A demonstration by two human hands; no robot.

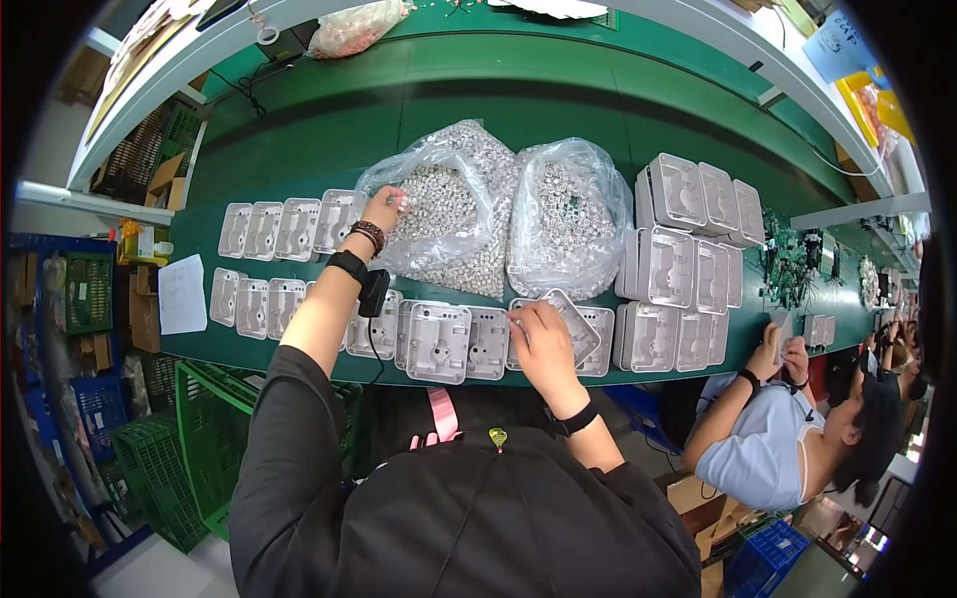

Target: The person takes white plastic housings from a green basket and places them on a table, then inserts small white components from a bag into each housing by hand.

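Note:
My left hand (385, 208) is at the left rim of an open clear plastic bag (374, 179) filled with small whitish parts (435, 202). Its fingers are pinched together; pale specks show at the fingertips, too small to name. My right hand (543, 347) grips the left side of a light grey box-shaped housing (577, 331). This housing lies turned at an angle over other grey housings at the table's near edge. Just left of it, an upright-facing grey housing (439, 344) shows its hollow inside with small holes.
A second bag (623, 199) of whitish parts stands to the right. Grey housings (261, 231) line the left in two rows; stacked ones (665, 269) fill the right. Beyond lie green circuit boards with wires (788, 269). A co-worker (763, 439) sits at the right. Green crates (199, 448) stand at left.

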